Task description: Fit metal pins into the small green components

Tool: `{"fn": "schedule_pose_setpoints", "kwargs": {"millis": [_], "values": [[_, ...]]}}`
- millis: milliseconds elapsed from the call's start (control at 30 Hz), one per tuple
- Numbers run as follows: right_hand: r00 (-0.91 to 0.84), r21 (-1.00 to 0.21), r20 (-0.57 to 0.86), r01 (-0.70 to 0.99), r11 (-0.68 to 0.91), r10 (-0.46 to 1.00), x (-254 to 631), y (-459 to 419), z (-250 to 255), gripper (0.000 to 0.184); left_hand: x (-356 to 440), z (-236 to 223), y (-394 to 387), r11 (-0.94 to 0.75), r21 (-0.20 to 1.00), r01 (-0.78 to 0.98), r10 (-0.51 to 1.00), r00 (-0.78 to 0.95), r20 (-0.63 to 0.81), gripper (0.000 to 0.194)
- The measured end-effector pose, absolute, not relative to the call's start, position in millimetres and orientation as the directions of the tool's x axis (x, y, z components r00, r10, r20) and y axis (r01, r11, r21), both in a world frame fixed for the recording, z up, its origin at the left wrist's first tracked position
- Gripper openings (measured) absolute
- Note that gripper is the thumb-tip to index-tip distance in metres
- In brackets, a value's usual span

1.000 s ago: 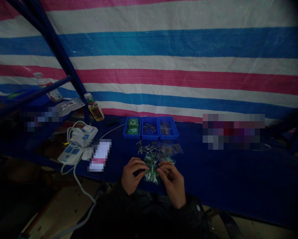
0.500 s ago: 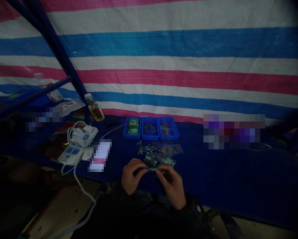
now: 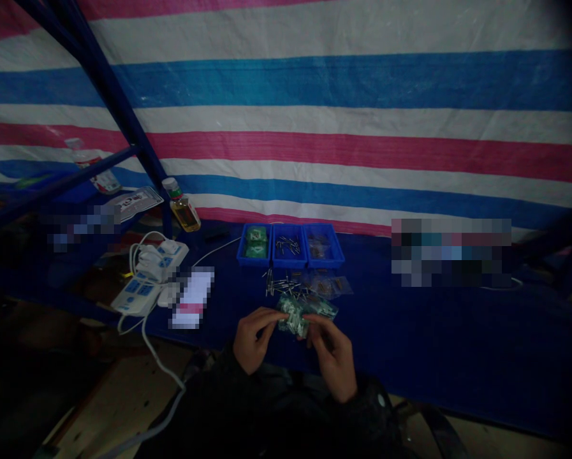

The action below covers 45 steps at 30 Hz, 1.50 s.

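My left hand (image 3: 250,340) and my right hand (image 3: 332,354) are close together at the near edge of the blue table (image 3: 439,331). Both pinch a small clear plastic bag (image 3: 293,318) with green and metal bits inside, held just above the cloth. Right behind it lie more small bags (image 3: 324,308) and a scatter of little metal pins (image 3: 282,285). Three blue trays (image 3: 290,245) stand in a row farther back, one with green packets, one with pins, one with dark parts.
White power strips (image 3: 150,275) with cords lie at the left, beside a blurred white card. A small bottle of yellow liquid (image 3: 182,207) stands by a blue shelf post (image 3: 123,115). A striped tarp (image 3: 343,121) hangs behind the table.
The bag hung open and long between my hands a second ago, was then folded small, and now sits bunched up, raised slightly between my fingertips. My hands stayed in place.
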State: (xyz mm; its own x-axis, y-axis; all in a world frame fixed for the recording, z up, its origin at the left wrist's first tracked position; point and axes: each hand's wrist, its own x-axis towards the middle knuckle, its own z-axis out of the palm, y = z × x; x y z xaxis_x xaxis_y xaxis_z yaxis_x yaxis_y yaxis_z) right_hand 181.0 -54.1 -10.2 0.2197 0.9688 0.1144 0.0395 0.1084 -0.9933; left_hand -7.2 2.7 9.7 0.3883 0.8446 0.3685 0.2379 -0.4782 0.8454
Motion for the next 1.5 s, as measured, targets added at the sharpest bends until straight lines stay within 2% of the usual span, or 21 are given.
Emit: {"fn": "schedule_pose_setpoints", "kwargs": {"millis": [233,500,667,800,1000,1267,1500], "values": [[0.228,-0.991,0.115,0.093,0.096,0.967,181.0,-53.3,-10.8,0.022,-8.0,4.6,5.7,-0.519,0.820,0.240,0.828,0.380,0.413,0.017],[0.230,-0.951,0.272,0.210,0.225,0.934,181.3,-50.5,-1.2,0.020,-6.8,8.1,4.3,-0.553,0.786,0.275,0.823,0.330,0.463,0.012],[0.204,-0.984,0.147,0.131,0.122,0.968,179.4,-51.4,-7.4,0.019,-5.1,4.2,0.7,-0.403,0.859,0.315,0.905,0.275,0.323,0.007],[0.256,-0.997,0.075,0.028,0.071,0.964,177.4,-52.5,-12.8,0.028,-5.8,2.7,-0.4,-0.373,0.872,0.316,0.922,0.233,0.310,0.007],[0.217,-0.992,0.103,0.088,0.085,0.971,181.5,-53.4,-12.7,0.025,-7.4,10.0,1.7,-0.467,0.842,0.271,0.860,0.359,0.362,0.023],[0.225,-0.987,0.125,0.126,0.099,0.966,182.1,-52.6,-12.7,0.024,-7.2,5.5,4.8,-0.494,0.834,0.245,0.852,0.331,0.407,0.019],[0.231,-0.977,0.201,0.122,0.176,0.952,180.8,-50.9,-4.4,0.020,-7.6,6.5,4.7,-0.522,0.810,0.269,0.841,0.324,0.434,0.016]]}}
